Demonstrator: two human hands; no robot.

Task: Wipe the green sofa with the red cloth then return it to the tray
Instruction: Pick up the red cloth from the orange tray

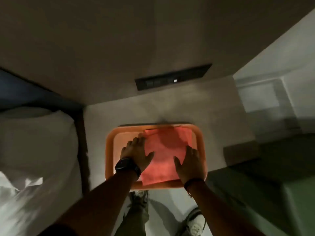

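In the orange tray (109,150), the red cloth (163,155) is lying flat, its long axis running away from me. My left hand (136,154) and right hand (190,165) are pressing its side edges, fingers spread wide, gripping nothing.

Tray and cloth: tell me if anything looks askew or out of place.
Slightly. The red cloth lies turned a bit against the orange tray, and its near edge rides onto the tray's front rim. Both hands, left and right, rest flat on it. Nothing looks spilled or damaged.
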